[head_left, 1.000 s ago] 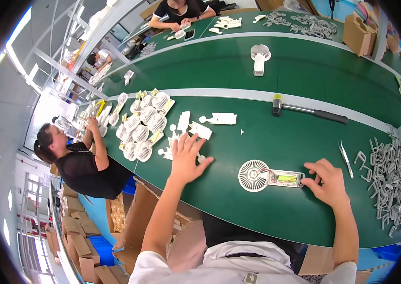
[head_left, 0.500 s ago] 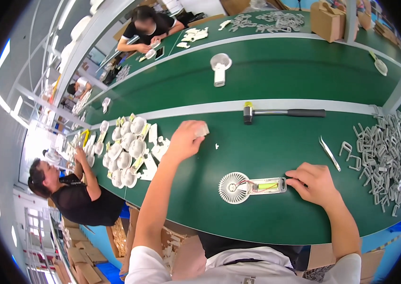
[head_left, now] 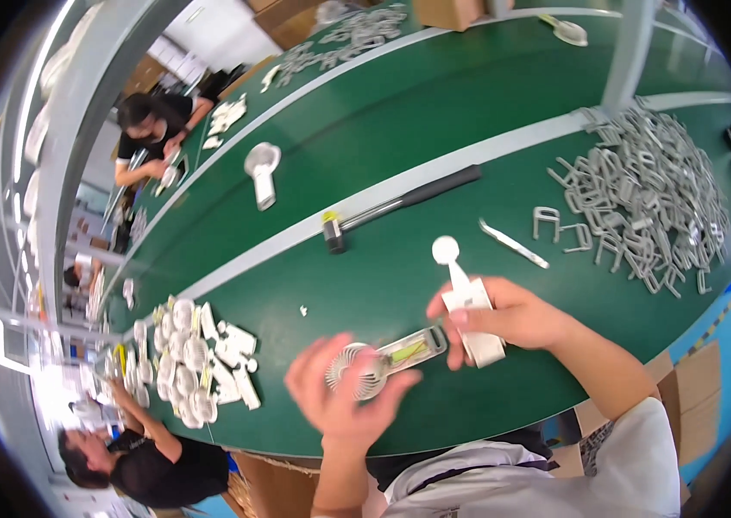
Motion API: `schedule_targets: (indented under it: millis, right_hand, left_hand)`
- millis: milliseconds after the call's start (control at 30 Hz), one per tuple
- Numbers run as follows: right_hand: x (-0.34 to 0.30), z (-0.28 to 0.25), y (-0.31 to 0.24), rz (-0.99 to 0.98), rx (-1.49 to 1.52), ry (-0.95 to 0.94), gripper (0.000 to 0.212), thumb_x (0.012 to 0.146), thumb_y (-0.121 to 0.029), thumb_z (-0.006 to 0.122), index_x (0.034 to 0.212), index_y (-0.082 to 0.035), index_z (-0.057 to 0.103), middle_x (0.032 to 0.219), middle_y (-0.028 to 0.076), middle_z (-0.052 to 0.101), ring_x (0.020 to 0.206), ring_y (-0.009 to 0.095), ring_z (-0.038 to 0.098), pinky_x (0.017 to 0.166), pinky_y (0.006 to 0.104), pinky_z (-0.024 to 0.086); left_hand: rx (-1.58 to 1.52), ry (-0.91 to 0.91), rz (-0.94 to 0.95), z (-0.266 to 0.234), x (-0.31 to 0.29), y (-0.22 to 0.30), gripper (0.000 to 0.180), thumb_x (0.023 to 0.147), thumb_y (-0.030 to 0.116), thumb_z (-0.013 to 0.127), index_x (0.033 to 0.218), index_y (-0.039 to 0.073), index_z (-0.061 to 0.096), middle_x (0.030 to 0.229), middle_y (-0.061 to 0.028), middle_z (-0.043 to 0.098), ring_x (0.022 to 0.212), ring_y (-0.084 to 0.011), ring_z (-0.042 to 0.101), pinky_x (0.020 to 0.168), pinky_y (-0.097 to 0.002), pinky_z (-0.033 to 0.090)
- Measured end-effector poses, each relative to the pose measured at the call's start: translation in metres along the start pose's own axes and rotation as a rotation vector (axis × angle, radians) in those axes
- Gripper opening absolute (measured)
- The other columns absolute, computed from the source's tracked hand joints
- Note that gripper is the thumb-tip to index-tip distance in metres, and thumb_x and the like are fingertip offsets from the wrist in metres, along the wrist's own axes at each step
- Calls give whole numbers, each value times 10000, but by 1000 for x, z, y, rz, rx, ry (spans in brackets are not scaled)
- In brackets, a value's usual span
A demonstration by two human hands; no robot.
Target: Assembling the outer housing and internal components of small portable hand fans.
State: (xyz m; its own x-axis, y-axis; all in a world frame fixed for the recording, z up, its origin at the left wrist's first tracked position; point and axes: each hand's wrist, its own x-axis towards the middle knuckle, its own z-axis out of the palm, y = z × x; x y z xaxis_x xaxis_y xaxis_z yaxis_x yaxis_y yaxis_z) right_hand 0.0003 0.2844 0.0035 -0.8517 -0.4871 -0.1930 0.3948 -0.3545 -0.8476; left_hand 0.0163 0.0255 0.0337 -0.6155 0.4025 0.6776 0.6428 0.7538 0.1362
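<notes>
A small white handheld fan (head_left: pixel 369 367) lies on the green table, its handle uncovered and a yellow-green battery (head_left: pixel 410 351) showing inside. My left hand (head_left: pixel 344 393), somewhat blurred, is over the round fan head with its fingers spread; whether it presses on the fan I cannot tell. Right of the handle, my right hand (head_left: pixel 512 315) grips a white plastic cover (head_left: pixel 485 345) between thumb and fingers. The cover has a narrow neck and a round disc that point away from me. A grey loop frames the handle's end, close to my right fingertips.
A rubber mallet (head_left: pixel 400 203) leans along the divider rail, and tweezers (head_left: pixel 514 244) lie beyond my right hand. Grey U-shaped clips (head_left: pixel 642 198) are heaped at right. At left sit piled white fan parts (head_left: pixel 182 354). Two co-workers (head_left: pixel 145 457) (head_left: pixel 154 129) handle parts nearby.
My view has turned. The left hand came from the far left, where it held a small pale piece, to the fan. My right hand left the handle's end and now holds the white cover.
</notes>
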Motion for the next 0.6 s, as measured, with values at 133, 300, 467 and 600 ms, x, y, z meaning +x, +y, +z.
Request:
schedule_targets:
  millis: [133, 300, 467, 600]
  right_hand:
    - [1, -27, -11, -395, -1504, 725, 305, 841, -155, 758, 1079, -41, 606, 941, 153, 585, 783, 379, 647, 687, 442, 537]
    - [10, -54, 1, -210, -1569, 819, 332, 821, -183, 802, 1076, -51, 636, 950, 133, 628, 821, 369, 661, 711, 453, 534]
    - [6, 3, 10, -399, -1025, 283, 276, 825, -217, 815, 973, -42, 661, 855, 149, 661, 759, 362, 646, 688, 427, 514]
    - [7, 29, 36, -233, -1058, 137, 287, 867, -258, 775, 1007, -44, 646, 857, 150, 667, 744, 381, 657, 663, 433, 521]
  left_hand:
    - [35, -167, -371, 3, -62, -14, 404, 778, 187, 841, 1119, 32, 690, 1198, -141, 641, 1095, -345, 567, 877, -451, 504]
    - [-18, -155, -337, 21, -68, -6, 399, 773, 116, 826, 1135, 32, 680, 1199, -146, 676, 1088, -348, 636, 941, -454, 513]
    - [-376, -126, -255, 36, -70, -3, 421, 729, 71, 869, 1110, 26, 695, 1218, -126, 676, 1220, -365, 623, 1077, -511, 473]
    - [-448, -92, -223, 39, -77, -7, 384, 735, 89, 875, 1078, 23, 715, 1223, -125, 678, 1246, -359, 613, 1084, -507, 466]
